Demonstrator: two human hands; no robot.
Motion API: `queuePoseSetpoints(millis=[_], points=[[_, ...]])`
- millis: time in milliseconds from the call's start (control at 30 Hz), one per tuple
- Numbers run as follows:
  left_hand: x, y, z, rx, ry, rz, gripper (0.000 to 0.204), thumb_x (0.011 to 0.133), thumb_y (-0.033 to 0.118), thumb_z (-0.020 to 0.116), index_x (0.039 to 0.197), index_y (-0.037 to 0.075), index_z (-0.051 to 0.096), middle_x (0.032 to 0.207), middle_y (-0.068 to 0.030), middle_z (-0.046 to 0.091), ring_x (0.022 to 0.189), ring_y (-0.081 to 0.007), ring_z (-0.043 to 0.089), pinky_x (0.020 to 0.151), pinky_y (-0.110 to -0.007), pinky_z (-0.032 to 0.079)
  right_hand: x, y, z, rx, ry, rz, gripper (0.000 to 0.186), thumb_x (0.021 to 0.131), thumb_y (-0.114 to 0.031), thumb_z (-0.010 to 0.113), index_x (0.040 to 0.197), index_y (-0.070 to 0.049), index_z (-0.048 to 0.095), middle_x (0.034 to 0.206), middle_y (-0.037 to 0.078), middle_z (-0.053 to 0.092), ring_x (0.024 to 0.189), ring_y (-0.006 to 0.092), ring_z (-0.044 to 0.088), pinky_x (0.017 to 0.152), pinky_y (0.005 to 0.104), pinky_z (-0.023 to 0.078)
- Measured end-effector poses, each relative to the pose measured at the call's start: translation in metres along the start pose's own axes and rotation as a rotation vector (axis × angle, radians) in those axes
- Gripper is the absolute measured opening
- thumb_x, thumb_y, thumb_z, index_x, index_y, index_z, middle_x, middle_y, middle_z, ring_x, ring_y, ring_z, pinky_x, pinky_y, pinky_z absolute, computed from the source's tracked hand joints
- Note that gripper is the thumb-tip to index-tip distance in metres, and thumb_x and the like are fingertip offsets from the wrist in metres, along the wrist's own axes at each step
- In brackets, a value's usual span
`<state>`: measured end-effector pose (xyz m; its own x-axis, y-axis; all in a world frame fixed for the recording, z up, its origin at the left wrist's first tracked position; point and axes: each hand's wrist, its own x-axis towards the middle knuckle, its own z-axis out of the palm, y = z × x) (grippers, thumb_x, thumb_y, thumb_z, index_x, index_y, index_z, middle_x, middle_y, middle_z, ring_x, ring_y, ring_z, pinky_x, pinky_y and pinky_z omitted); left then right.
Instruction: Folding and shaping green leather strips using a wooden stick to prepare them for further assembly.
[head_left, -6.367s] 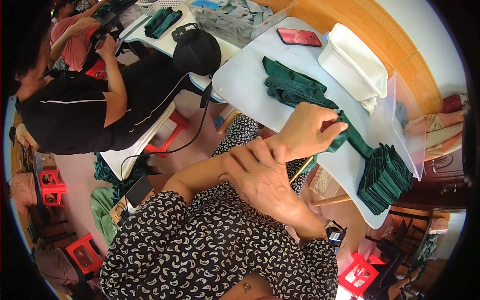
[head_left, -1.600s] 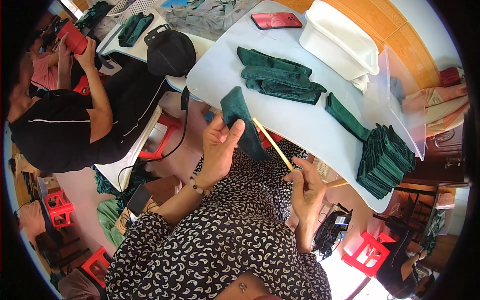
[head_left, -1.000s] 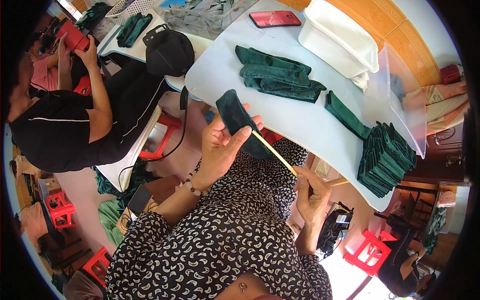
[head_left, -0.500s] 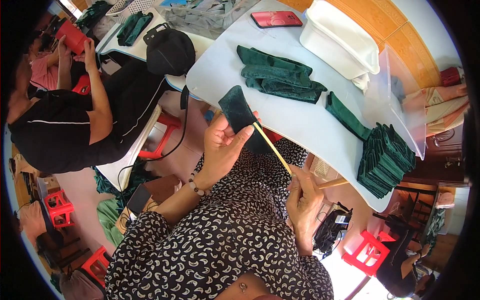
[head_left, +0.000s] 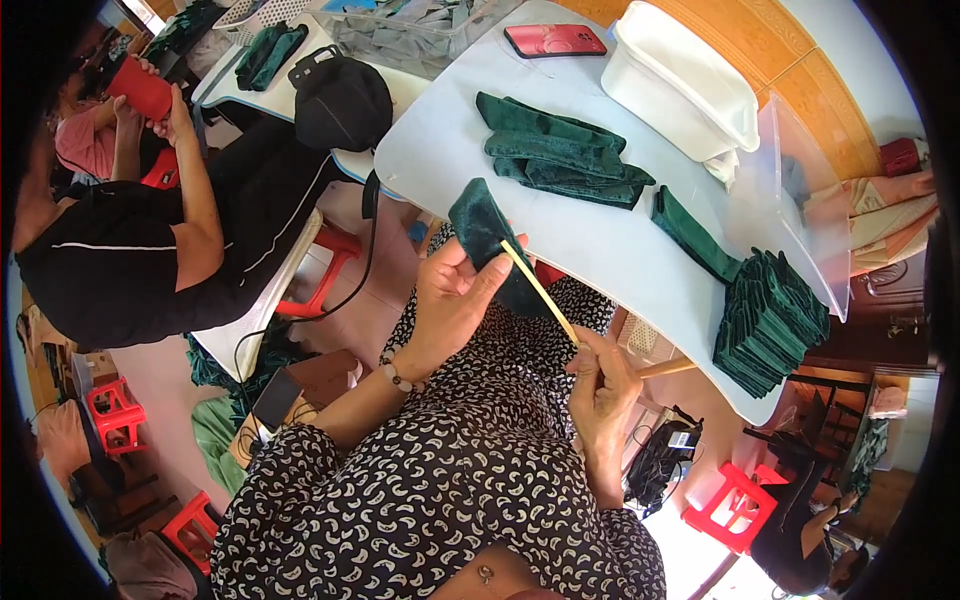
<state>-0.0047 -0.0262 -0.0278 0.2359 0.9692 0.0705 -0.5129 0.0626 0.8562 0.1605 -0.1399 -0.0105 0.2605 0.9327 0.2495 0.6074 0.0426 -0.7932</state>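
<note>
Above my lap, my left hand point(head_left: 447, 308) pinches a strip of dark green velvet fabric point(head_left: 478, 220) between thumb and fingers. The strip stands up from the hand, and its lower part hangs behind the stick. My right hand point(head_left: 606, 388) grips the lower end of a thin, pale wooden stick point(head_left: 541, 294). The stick slants up to the left, with its tip against the velvet beside my left thumb. Whether the tip sits inside a fold, I cannot tell.
On the white table point(head_left: 440, 125) lie loose green velvet strips point(head_left: 555, 155), a stacked pile of them point(head_left: 770, 325), a red phone point(head_left: 555, 40) and a white plastic bin point(head_left: 685, 85). A co-worker in black point(head_left: 110, 260) sits at left, near a black bag point(head_left: 343, 100).
My left hand and the velvet strip have shifted slightly right and down. The strip has turned a little, and the stick's tip shows more plainly against it. My right hand has barely moved.
</note>
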Motion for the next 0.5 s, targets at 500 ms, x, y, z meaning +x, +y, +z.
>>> queuePoseSetpoints(millis=[500], points=[[-0.007,0.028,0.012,0.161,-0.083,-0.083,0.041,0.083,-0.001,0.071,0.121,-0.003,0.057,0.103,-0.0047,0.066,0.092,-0.0093,0.061,0.083,-0.025,0.052,0.061,-0.011,0.032,0.762,-0.184,0.262,0.012,0.090,-0.010,0.068,0.096,0.000,0.068,0.073,-0.006,0.058,0.062,0.0008,0.044,0.054,0.0157,0.031]])
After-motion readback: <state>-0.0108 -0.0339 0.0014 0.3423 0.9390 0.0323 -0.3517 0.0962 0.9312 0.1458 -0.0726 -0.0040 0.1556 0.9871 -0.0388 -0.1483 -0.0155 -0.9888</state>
